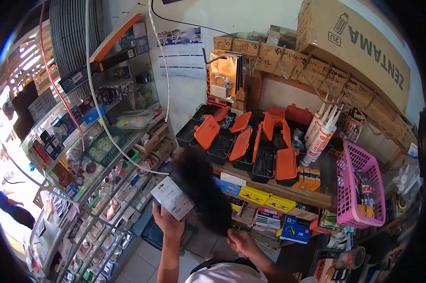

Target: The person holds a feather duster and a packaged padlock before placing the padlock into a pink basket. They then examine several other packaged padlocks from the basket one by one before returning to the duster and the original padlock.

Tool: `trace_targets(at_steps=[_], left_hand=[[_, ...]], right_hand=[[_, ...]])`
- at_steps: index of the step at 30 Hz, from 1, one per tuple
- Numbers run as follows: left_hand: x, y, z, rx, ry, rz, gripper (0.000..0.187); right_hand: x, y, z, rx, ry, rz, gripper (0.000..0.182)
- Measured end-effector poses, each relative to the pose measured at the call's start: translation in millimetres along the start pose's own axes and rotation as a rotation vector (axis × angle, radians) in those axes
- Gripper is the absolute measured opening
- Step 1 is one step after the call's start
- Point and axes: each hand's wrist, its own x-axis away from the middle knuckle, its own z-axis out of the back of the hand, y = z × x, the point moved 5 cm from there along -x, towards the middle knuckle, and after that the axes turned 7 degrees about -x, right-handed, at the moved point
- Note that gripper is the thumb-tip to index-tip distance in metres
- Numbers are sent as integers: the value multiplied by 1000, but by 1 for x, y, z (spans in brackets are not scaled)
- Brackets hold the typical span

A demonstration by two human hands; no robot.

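My left hand (169, 223) is closed on the lower edge of a white packaged card (173, 198), which has a hang hole and handwriting on it. In my closed right hand (241, 242) is the lower end of a dark, fluffy duster (201, 191), smeared by motion. The duster's head extends up and left, close beside the card and in front of the shelf edge. Beyond it, black boxes with orange lids (243, 144) stand on the shelf, several with lids raised and small hardware inside.
A pink basket (347, 188) and white sealant tubes (319, 137) stand at right. Below the shelf are yellow boxes (269, 198) and a blue box (295, 229). A glass display case (95, 188) runs along the left. White cables (91, 85) hang down. A person (15, 207) is outside.
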Motion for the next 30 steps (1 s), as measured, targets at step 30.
trace_targets(at_steps=[30], left_hand=[[14, 16, 19, -214, -58, 101, 51]], right_hand=[[-179, -197, -18, 1112, 751, 429, 76]])
